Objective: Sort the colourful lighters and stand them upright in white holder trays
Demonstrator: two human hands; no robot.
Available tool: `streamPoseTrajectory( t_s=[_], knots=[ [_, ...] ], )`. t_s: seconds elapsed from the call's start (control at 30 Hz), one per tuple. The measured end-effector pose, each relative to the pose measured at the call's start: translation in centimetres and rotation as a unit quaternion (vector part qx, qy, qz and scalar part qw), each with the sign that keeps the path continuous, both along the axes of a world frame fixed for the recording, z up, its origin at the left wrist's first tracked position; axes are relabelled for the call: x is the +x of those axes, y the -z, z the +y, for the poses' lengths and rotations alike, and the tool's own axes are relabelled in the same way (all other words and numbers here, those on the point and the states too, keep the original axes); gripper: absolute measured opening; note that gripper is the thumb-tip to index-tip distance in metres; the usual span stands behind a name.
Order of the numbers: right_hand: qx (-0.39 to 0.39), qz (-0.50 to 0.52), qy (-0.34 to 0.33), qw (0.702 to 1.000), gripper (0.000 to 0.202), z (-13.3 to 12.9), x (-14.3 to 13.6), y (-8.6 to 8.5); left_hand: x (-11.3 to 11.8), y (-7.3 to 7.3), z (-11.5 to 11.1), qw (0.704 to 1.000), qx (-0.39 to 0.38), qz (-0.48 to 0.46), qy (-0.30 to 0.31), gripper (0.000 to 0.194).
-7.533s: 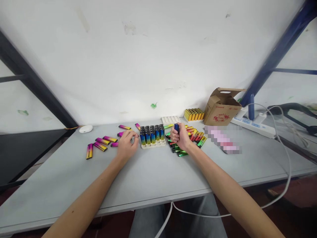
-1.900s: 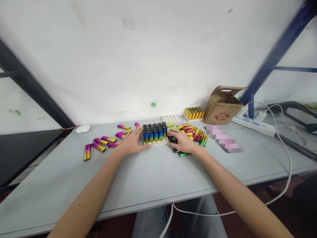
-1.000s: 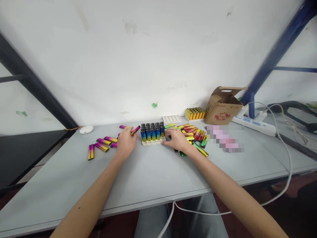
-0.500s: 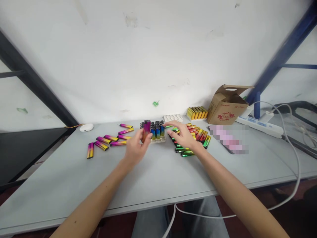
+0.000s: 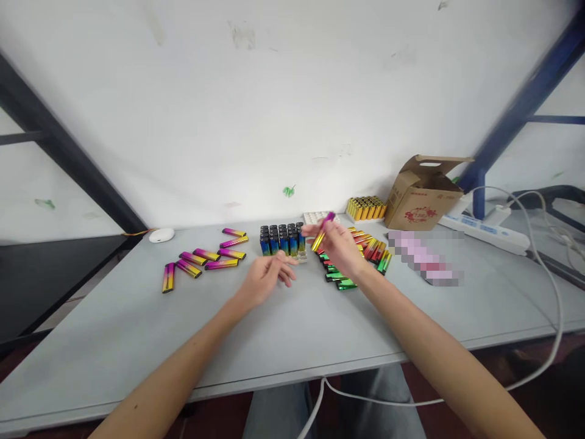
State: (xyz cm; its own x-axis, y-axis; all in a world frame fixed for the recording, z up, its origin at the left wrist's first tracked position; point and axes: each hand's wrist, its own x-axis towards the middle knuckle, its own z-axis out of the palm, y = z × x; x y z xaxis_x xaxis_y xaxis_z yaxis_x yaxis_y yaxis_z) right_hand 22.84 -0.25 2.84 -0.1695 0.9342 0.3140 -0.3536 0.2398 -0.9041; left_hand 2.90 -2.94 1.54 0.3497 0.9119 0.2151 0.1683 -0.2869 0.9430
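My right hand (image 5: 340, 247) holds a purple-and-yellow lighter (image 5: 322, 233) tilted, its purple end up, over the left side of a pile of red, green and gold lighters (image 5: 350, 268). In front of a white tray (image 5: 302, 258) is my left hand (image 5: 267, 277), open and holding nothing, fingers loosely spread. Blue lighters with black tops (image 5: 283, 242) stand upright in rows in that tray; the left hand hides part of its front edge. Several more purple-and-yellow lighters (image 5: 222, 264) lie on the table to the left.
Behind the pile are a white holed tray (image 5: 315, 217) and a tray of upright yellow lighters (image 5: 366, 208). An open cardboard box (image 5: 420, 204) stands beside a power strip (image 5: 498, 235). A white cable (image 5: 555, 305) hangs at the right. A small white device (image 5: 161, 235) sits at the back left.
The purple-and-yellow lighter has passed from my left hand to my right. My left hand has lowered and opened. The standing blue lighters show more fully.
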Motion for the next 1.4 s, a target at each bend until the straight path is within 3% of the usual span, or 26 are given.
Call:
streamPoseTrajectory(
  t_s=[0.07,0.17,0.33,0.57,0.73,0.93,1.17,1.4],
  knots=[
    [-0.052,0.045,0.033,0.997,0.047,0.4,0.9,-0.4,-1.1,-0.4,0.6,0.994,0.052,-0.033,-0.093,0.058],
    [-0.119,0.077,0.031,0.99,0.049,0.9,1.9,-0.6,-2.7,-0.8,1.5,0.967,0.12,-0.069,-0.213,0.053],
    [-0.158,0.125,-0.016,0.979,0.043,1.1,1.8,0.0,-4.1,-0.5,2.5,0.94,0.183,-0.007,-0.288,0.05],
    [-0.162,0.095,-0.079,0.979,0.039,0.8,1.2,0.3,-5.0,0.7,3.3,0.93,0.212,0.051,-0.295,0.05],
    [-0.199,0.055,-0.12,0.971,0.057,1.2,1.2,0.6,-5.1,1.0,3.5,0.929,0.222,0.075,-0.286,0.051],
    [-0.212,0.028,-0.111,0.971,0.046,1.1,0.9,0.7,-5.3,1.4,3.7,0.927,0.237,0.087,-0.278,0.05],
    [-0.258,-0.005,-0.057,0.965,0.038,0.9,0.2,0.1,-5.3,1.5,3.7,0.926,0.255,0.111,-0.255,0.052],
    [-0.257,0.005,-0.057,0.965,0.03,1.2,0.1,0.6,-5.2,1.5,3.7,0.922,0.269,0.127,-0.248,0.053]
  ],
)
